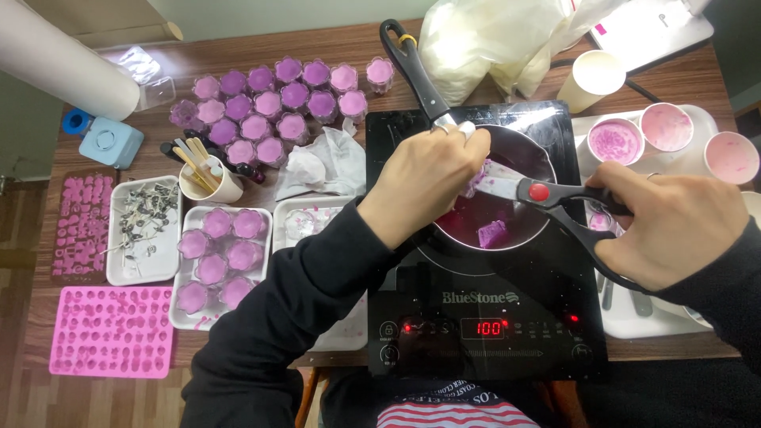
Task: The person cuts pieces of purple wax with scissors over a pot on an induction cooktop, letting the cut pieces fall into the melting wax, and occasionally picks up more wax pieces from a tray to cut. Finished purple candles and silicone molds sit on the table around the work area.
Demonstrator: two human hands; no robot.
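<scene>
From my head camera, looking straight down: my left hand (pixel 424 178) is pinched shut around a small pale-purple lump of wax (pixel 478 181), holding it over the small dark metal saucepan with the long black handle (pixel 507 158). My right hand (pixel 674 226) is curled tight through the loops of the black-handled scissors with the red pivot screw (pixel 539 191), and the steel blades reach leftward across the pan to meet the lump just at my left fingertips. The blades lie close together; I cannot tell whether they have bitten through.

The pan sits on the black flat induction hob with red lit display (pixel 483 317). Inside it a deep purple melt pools at the bottom, and one squarish purple chunk (pixel 492 233) lies there unmelted, near the rim closest to me.

To do this cut well, I judge I should keep the lump directly above the pan's middle so each piece drops into the liquid and not onto the hob glass. My fingertips sit very near the blades, so I want to grip the lump by its far end and feed only the free edge into the scissors. Small snips should melt faster than that big chunk, and dropping them from low down should spare me hot splashes.

Off to my left, well apart from the heat, stand the cluster of small flower-shaped glass cups filled with purple wax (pixel 277 103), with more of them on the white rectangular tray (pixel 261 269).
</scene>
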